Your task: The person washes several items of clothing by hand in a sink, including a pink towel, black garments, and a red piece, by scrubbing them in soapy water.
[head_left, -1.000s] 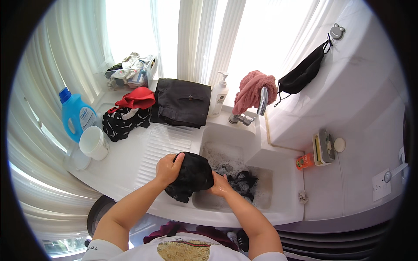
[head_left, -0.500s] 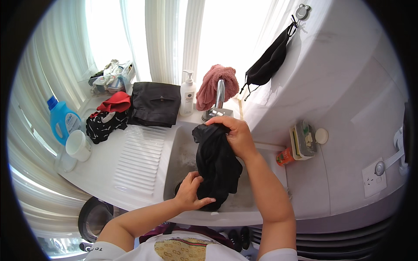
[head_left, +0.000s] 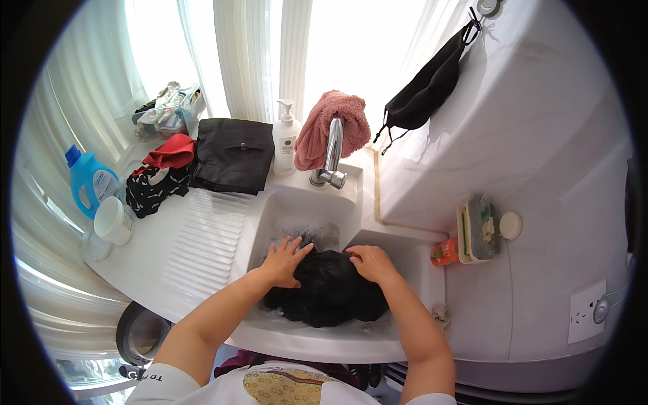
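A wet black garment (head_left: 331, 290) lies bunched in the white sink (head_left: 273, 216), partly in sudsy water. My left hand (head_left: 283, 262) is open on its upper left side, fingers spread. On the upper right of the garment, my right hand (head_left: 372, 263) has its fingers bent and closed on the cloth's edge. What my right fingertips hold is partly hidden. The garment's kind does not show, as it is crumpled. Beyond the hands stands a chrome faucet (head_left: 333, 152) with a pink towel (head_left: 324, 128) draped behind it.
Left of the sink is a ribbed washboard (head_left: 209, 236). Folded dark trousers (head_left: 233, 155), a pump bottle (head_left: 286, 145), red cloth (head_left: 172, 152), a white tub (head_left: 113, 221) and a blue detergent bottle (head_left: 93, 179) line the counter. Right stands a soap container (head_left: 479, 229); a black mask (head_left: 428, 88) hangs above.
The black garment has gone down from above the sink into the water. My right hand has lowered with it, and my left hand has moved up and spread its fingers.
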{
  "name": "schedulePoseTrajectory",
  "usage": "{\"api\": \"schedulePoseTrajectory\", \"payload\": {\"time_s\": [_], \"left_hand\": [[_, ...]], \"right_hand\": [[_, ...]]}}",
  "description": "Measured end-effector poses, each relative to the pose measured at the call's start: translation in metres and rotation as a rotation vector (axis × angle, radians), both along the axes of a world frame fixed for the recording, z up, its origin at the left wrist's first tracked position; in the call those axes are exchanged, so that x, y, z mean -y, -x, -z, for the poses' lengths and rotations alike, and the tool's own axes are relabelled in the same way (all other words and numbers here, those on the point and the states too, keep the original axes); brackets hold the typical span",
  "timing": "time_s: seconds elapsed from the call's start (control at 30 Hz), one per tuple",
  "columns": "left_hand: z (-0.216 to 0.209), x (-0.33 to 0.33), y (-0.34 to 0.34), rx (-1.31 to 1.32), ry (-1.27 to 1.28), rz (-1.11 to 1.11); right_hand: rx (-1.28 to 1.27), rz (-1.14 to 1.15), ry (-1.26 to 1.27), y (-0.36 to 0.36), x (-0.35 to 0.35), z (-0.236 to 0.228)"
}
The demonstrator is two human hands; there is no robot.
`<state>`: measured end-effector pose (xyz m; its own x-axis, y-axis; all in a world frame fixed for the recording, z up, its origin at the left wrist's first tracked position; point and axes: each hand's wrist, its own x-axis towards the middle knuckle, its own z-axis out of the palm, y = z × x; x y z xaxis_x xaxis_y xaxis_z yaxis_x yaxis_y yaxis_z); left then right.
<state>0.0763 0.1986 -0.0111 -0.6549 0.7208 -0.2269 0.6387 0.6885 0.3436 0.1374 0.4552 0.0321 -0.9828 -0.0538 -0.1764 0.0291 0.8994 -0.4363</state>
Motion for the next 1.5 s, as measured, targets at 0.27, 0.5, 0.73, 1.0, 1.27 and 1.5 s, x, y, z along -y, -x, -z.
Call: {"api": "schedulePoseTrajectory", "payload": {"time_s": [0.27, 0.5, 0.73, 1.0, 1.27, 1.5], "left_hand": [[0.071, -0.051, 0.019, -0.065, 0.337, 0.104], [0.126, -0.055, 0.041, -0.024, 0.324, 0.055], [0.055, -0.024, 0.032, 0.128, -0.27, -0.163], [-0.085, 0.01, 0.026, 0.434, -0.965, -0.342], [-0.03, 0.047, 0.053, 0.281, -1.192, -0.798], [0.07, 0.016, 0.021, -0.088, -0.62, -0.733]], "right_hand": [[0.428, -0.092, -0.339, -0.021, 0.049, 0.097], [0.276, -0.033, -0.307, -0.001, 0.042, 0.143], [0.372, 0.051, -0.189, -0.005, 0.014, 0.086], [0.113, 0.347, 0.084, -0.024, 0.004, 0.083], [-0.332, 0.394, 0.648, 0.001, 0.048, -0.033], [-0.309, 0.006, 0.147, 0.017, 0.076, 0.043]]}}
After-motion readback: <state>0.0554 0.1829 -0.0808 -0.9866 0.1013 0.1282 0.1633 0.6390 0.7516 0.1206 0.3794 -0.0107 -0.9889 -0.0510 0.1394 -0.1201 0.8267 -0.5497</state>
